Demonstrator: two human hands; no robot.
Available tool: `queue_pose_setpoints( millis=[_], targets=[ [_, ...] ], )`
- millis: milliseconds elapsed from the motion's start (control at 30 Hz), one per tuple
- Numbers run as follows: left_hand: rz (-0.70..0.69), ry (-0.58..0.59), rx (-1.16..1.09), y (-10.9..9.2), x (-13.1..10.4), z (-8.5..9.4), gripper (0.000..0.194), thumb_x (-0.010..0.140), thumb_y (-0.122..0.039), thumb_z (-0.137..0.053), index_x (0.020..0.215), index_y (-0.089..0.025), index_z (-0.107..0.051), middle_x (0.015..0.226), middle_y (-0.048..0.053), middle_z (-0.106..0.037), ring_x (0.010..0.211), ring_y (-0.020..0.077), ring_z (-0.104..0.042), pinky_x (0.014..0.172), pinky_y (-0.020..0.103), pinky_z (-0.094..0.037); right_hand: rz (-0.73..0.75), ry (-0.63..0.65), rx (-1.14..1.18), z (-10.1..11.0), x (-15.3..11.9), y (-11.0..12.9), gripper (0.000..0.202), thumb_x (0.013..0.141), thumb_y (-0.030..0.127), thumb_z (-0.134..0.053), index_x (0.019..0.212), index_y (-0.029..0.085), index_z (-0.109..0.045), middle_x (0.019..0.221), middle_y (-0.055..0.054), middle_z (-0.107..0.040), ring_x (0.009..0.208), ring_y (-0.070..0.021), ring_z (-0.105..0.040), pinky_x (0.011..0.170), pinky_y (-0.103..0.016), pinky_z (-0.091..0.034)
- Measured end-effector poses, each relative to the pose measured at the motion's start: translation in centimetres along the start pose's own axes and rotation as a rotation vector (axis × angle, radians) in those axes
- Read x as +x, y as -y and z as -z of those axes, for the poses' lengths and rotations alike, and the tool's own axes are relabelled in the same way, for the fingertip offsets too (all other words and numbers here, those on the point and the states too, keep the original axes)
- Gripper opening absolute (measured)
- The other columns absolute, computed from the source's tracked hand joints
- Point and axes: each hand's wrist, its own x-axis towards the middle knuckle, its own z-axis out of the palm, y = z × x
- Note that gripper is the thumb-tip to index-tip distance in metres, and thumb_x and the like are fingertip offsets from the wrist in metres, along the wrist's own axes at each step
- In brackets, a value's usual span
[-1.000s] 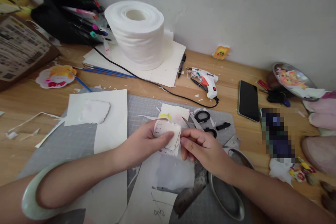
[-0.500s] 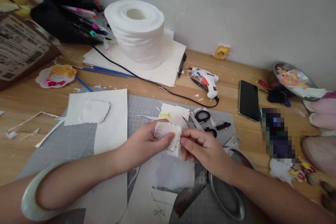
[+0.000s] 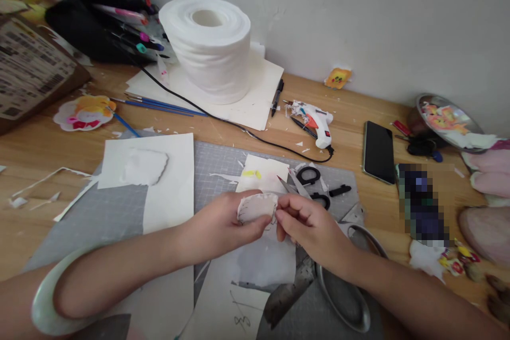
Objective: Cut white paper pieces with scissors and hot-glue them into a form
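Observation:
A small white piece [image 3: 257,208] with dark marks along its edges is held above the grey cutting mat [image 3: 215,170]. My left hand [image 3: 235,220] grips it from the left, thumb across its lower front. At its right edge is my right hand [image 3: 300,223], thumb and fingers pinched together on that edge. Behind the hands lie black-handled scissors [image 3: 307,175] and a white paper with a yellow mark [image 3: 266,166]. Below the hands are sheets of paper, one with pen writing [image 3: 243,308]. A white sheet [image 3: 171,196] with a padded outlined shape lies to the left.
A large white roll [image 3: 207,58] stands on paper at the back. A glue gun [image 3: 319,125] and its black cord lie behind the mat. At the right are a phone [image 3: 378,151] and a metal bowl [image 3: 422,117]; a paint palette [image 3: 82,114] sits left.
The white piece has tilted in my left hand, so it looks flatter and its lower part is less visible. Both hands remain in nearly the same place.

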Motion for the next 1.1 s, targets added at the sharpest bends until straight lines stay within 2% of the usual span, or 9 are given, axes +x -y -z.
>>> queue_pose_setpoints(
  millis=[133, 367, 467, 733, 1100],
  targets=[
    [0.051, 0.002, -0.079, 0.1, 0.2, 0.0, 0.017, 0.082, -0.028, -0.045, 0.073, -0.019, -0.056, 0.063, -0.005, -0.056, 0.057, 0.0091, -0.052, 0.054, 0.017, -0.043, -0.002, 0.002, 0.013, 0.1, 0.1, -0.1, 0.015, 0.089, 0.027, -0.041, 0.083, 0.019, -0.052, 0.060, 0.004, -0.054, 0.048, -0.0065, -0.040, 0.046, -0.019, -0.032],
    [0.146, -0.035, -0.158, -0.6, 0.2, 0.2, 0.024, 0.078, -0.028, -0.047, 0.058, -0.018, -0.052, 0.056, -0.004, -0.053, 0.054, 0.0096, -0.051, 0.052, 0.018, -0.042, -0.013, -0.020, 0.031, 0.1, 0.2, -0.1, 0.014, 0.089, 0.023, -0.040, 0.086, 0.019, -0.053, 0.060, 0.004, -0.053, 0.049, -0.0070, -0.041, 0.048, -0.019, -0.034],
    [0.142, -0.060, -0.204, -0.7, 0.2, 0.3, 0.022, 0.078, -0.028, -0.048, 0.058, -0.018, -0.052, 0.057, -0.005, -0.053, 0.054, 0.0093, -0.051, 0.052, 0.018, -0.042, -0.017, -0.013, 0.024, 0.0, 0.1, 0.0, 0.013, 0.089, 0.024, -0.041, 0.086, 0.019, -0.053, 0.061, 0.004, -0.054, 0.049, -0.0069, -0.041, 0.048, -0.020, -0.034],
    [0.127, -0.044, -0.056, -0.8, 0.2, 0.4, 0.027, 0.078, -0.030, -0.046, 0.054, -0.017, -0.051, 0.053, -0.003, -0.052, 0.052, 0.0107, -0.049, 0.049, 0.020, -0.040, -0.027, 0.029, 0.024, 0.1, 0.1, 0.1, 0.017, 0.088, 0.033, -0.043, 0.087, 0.019, -0.053, 0.062, 0.003, -0.054, 0.050, -0.0074, -0.042, 0.048, -0.021, -0.035],
    [0.134, -0.062, -0.062, -0.7, 0.3, 0.3, 0.026, 0.078, -0.030, -0.047, 0.057, -0.017, -0.053, 0.053, -0.004, -0.052, 0.052, 0.0102, -0.050, 0.049, 0.019, -0.040, -0.017, 0.038, 0.055, 0.2, 0.2, -0.2, 0.015, 0.088, 0.032, -0.045, 0.090, 0.020, -0.054, 0.062, 0.004, -0.055, 0.051, -0.0069, -0.043, 0.049, -0.020, -0.035]
  ],
)
